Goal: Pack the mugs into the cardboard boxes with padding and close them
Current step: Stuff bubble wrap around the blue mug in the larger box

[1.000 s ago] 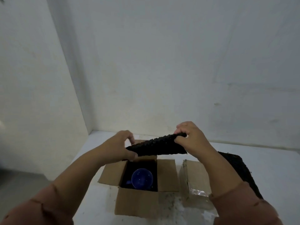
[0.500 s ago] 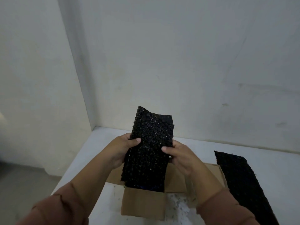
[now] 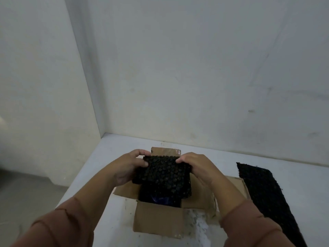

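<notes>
- Mug (image 3: pixel 160 200): only a sliver of blue shows, low in the open cardboard box (image 3: pixel 158 221), under the black bubble padding (image 3: pixel 163 175).
- Half a second ago the padding stood tall and upright in the box; now it is folded over and sits lower, nearly covering the mug.
- Left hand (image 3: pixel 128 168) and right hand (image 3: pixel 197 168) each grip an upper corner of the sheet, fingers curled round its top edge.
- To my eye the top cushion is almost seated; the flaps lie open, so closing remains.
- Another black strip (image 3: pixel 263 193) lies on the white table (image 3: pixel 106 175), just right of the box.
- Writing: none readable; a dark mark on the taped far flap (image 3: pixel 165 151) is too small to make out.
</notes>
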A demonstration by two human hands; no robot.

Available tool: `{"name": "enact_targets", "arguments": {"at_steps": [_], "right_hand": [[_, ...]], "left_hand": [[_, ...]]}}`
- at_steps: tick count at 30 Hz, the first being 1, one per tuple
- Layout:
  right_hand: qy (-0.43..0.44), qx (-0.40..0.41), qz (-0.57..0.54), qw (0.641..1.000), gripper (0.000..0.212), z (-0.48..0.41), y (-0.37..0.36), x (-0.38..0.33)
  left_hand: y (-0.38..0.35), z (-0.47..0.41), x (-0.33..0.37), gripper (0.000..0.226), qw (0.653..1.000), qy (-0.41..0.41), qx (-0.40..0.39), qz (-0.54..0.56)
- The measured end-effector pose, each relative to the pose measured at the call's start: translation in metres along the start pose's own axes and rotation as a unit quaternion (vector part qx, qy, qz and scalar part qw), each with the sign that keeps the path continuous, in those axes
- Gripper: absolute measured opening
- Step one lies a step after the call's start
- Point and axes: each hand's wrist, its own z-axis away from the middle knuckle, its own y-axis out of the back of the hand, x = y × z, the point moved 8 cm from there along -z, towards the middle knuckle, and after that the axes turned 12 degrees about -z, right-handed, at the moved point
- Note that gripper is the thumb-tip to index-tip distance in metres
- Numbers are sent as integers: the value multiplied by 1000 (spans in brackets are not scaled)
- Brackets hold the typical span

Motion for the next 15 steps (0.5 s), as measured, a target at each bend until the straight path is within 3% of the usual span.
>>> {"name": "enact_targets", "arguments": {"at_steps": [3,5,9,12,15], "right_hand": [[2,0,257,966,5,-5,-3,13],[4,5,355,935,11,-8,-6,24],[32,28,461,886,21,-10,-18,35],[76,20,585,807,30,-7,-31,37],[99,12,643,760,26,-1,-39,43]], "left_hand": [[0,-5,-5,34,991,-17,51,-121],[1,-8,-7,33,960,-37,101,-257],[-11,-14,-9,28,832,-77,162,-525],[-19,-20,-17,41,742,-103,154,-644],[-28,-16,-12,33,631,-149,168,-743]]}}
